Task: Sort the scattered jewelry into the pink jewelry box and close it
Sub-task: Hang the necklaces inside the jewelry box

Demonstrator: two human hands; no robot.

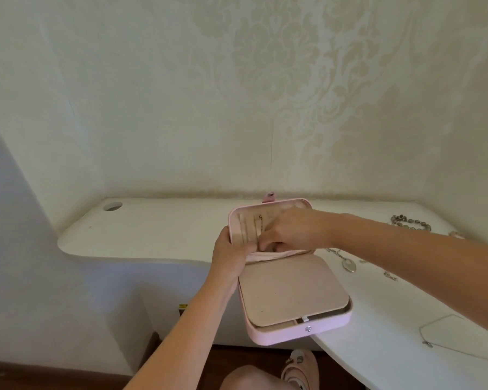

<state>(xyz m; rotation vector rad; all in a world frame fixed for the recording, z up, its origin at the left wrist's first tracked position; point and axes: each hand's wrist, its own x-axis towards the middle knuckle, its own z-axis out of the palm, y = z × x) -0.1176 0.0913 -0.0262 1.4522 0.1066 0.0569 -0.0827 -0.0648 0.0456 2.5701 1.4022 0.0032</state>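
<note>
**Pink box open at the desk's front edge**

I see the pink padded jewelry box [293,299] lying open on the white curved desk [158,229], its base jutting past the edge. The left hand [231,257] grips the lid's left rim. The right hand [290,232] curls its fingers into the lid pocket; I cannot tell if they hold anything. To the right lie a grey beaded strand [409,223], an oval-pendant silver chain [348,264] and a thin silver necklace [437,325]. Cream damask wallpaper [265,94] rises behind.
</note>
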